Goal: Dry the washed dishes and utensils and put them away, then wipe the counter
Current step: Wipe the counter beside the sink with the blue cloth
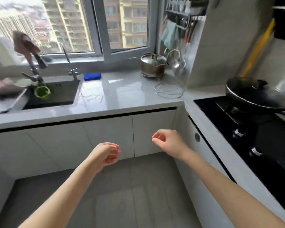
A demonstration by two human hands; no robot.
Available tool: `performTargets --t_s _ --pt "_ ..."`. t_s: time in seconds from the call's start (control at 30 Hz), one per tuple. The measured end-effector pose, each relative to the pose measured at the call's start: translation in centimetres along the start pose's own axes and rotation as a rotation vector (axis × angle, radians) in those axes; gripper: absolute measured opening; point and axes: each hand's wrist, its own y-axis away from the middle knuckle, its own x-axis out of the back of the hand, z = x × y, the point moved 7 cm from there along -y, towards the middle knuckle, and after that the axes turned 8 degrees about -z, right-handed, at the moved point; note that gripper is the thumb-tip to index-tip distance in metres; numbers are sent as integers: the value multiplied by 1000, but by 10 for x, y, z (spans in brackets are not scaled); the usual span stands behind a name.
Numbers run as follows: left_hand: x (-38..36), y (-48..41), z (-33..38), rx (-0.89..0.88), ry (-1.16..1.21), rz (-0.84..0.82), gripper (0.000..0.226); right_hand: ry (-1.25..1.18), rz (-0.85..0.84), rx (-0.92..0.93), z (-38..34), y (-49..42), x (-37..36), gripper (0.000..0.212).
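Note:
My left hand (106, 154) and my right hand (169, 142) hang in front of the white cabinet doors (109, 139), below the counter edge. Both hold nothing; the fingers are loosely curled and apart. The glossy grey counter (122, 89) shows wet streaks. A blue cloth (92, 76) lies folded at the back of the counter beside the sink (56, 94). A brownish cloth (24, 42) is draped over the tap. Blurred dishes (5, 87) rest at the left of the sink. A green cup (42, 93) sits in the basin.
A steel pot with lid (152, 65) and a glass lid (175, 60) stand at the back right corner, with a wire trivet (169, 92) in front. A black wok (252, 94) sits on the hob (247, 129) at right. Utensils hang on a wall rack (181, 22).

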Motion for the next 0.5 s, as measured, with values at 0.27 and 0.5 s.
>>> performTargets --t_s 0.27,0.5 --pt "183 -35 59 -74 99 270 16 -42 -124 107 -102 -180 -47 9" --pt "261 -126 101 -92 214 359 15 62 -173 162 -132 -342 -77 16"
